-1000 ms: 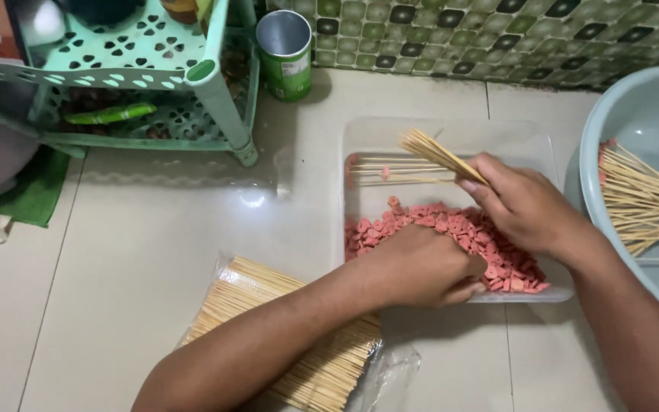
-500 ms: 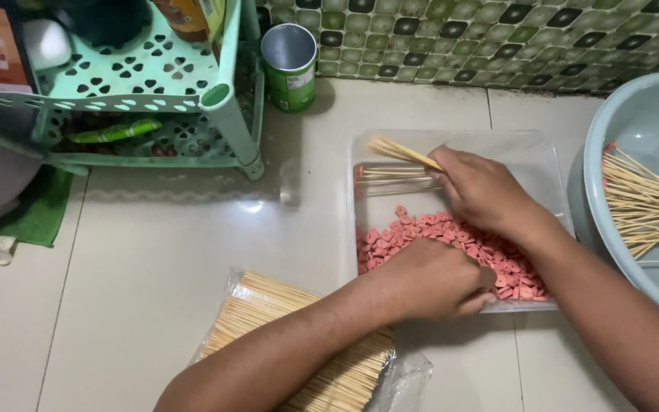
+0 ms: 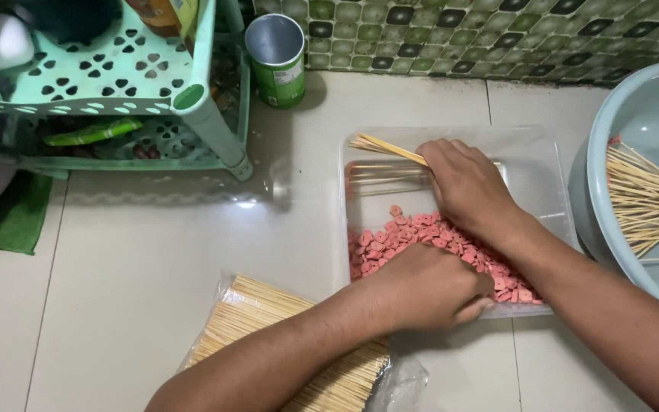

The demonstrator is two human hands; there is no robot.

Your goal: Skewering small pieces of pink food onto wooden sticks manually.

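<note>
A clear plastic tray [image 3: 543, 175] sits on the tiled floor and holds a heap of small pink sausage slices [image 3: 406, 236]. My left hand [image 3: 429, 288] rests curled on the near side of that heap, fingers closed among the slices. My right hand [image 3: 463, 183] lies over the far part of the tray, gripping a bundle of thin bamboo skewers [image 3: 383, 146] whose tips point left. More skewers [image 3: 387, 177] lie flat in the tray under them.
An open bag of bamboo skewers [image 3: 268, 328] lies by my left forearm. A grey-blue basin [image 3: 627, 130] with skewers [image 3: 650, 200] stands at right. A green plastic rack [image 3: 116, 91], a green tin can [image 3: 276, 61] and a mosaic wall lie beyond.
My right hand has lowered the skewer bundle toward the far part of the tray. My left hand stays on the pink slices. The view has shifted slightly.
</note>
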